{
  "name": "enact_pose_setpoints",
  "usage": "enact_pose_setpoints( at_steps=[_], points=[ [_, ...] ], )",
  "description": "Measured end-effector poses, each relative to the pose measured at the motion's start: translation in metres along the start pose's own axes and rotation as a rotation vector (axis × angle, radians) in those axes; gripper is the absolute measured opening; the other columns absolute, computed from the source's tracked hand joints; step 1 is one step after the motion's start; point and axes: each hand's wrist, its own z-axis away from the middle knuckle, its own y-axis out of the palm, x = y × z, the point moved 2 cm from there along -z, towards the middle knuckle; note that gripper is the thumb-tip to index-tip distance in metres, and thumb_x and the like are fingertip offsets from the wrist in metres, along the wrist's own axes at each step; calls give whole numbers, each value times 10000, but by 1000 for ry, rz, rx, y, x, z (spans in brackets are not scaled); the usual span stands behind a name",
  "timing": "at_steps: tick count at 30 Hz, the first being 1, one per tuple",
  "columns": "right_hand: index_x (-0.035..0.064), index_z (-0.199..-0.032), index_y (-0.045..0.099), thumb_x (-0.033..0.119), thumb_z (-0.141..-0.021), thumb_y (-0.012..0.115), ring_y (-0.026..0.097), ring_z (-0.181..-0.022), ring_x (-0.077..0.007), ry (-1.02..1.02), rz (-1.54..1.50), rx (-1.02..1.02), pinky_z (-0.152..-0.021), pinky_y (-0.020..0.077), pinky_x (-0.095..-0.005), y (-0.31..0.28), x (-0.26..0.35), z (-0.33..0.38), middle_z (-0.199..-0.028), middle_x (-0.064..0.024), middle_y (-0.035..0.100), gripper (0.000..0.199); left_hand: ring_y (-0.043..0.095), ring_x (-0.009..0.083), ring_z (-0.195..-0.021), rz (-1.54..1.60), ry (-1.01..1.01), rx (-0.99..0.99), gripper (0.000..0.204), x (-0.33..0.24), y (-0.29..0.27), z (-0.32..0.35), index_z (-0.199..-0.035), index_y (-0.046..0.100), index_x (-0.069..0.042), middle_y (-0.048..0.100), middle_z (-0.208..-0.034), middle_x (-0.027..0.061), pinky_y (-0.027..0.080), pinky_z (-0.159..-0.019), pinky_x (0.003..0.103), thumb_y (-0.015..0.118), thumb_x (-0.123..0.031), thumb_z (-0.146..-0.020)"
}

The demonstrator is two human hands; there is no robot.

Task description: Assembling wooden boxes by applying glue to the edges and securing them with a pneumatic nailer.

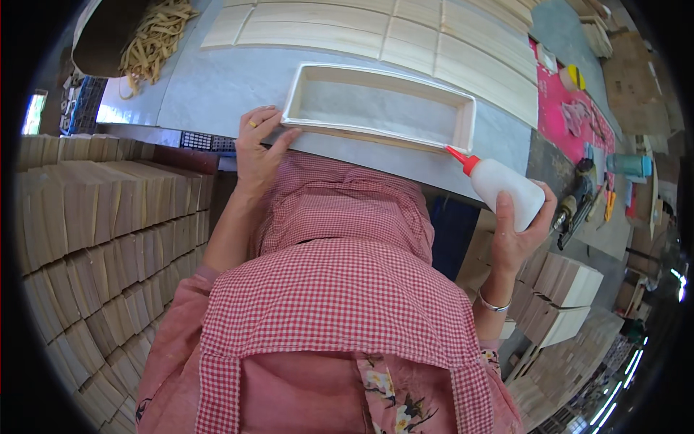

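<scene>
A long rectangular wooden frame (384,78) lies on the grey tabletop near its front edge, and the table surface shows through its middle. A shiny white line runs along its upper rim. At the frame's near left corner, my left hand (259,148) grips the end between thumb and fingers. My right hand (524,224) is wrapped round a white squeeze bottle (502,186) with a red cap and nozzle (461,157). The bottle is tilted, its tip at the frame's near right corner. Whether the tip touches the wood I cannot tell.
Pale wooden boards (311,32) lie in rows across the back. A bin with curled strips (155,43) stands far left. Stacked wooden pieces (94,210) fill the left side. To the right are a pink sheet (560,108), a tape roll (572,77) and a power tool (576,195).
</scene>
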Motion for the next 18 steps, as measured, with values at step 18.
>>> enact_pose_setpoints(
  at_steps=[18],
  points=[
    [33,-1244,521,137,-831,777,577,-950,-230,-52,23,-123,-857,493,-337,-5,-21,-25,-1130,-125,596,497,550,266,-1167,-22,-21,49,348,0,0,-1,-1151,737,-25,667,-1146,76,458,-1014,365,784,-59,-808]
  ],
)
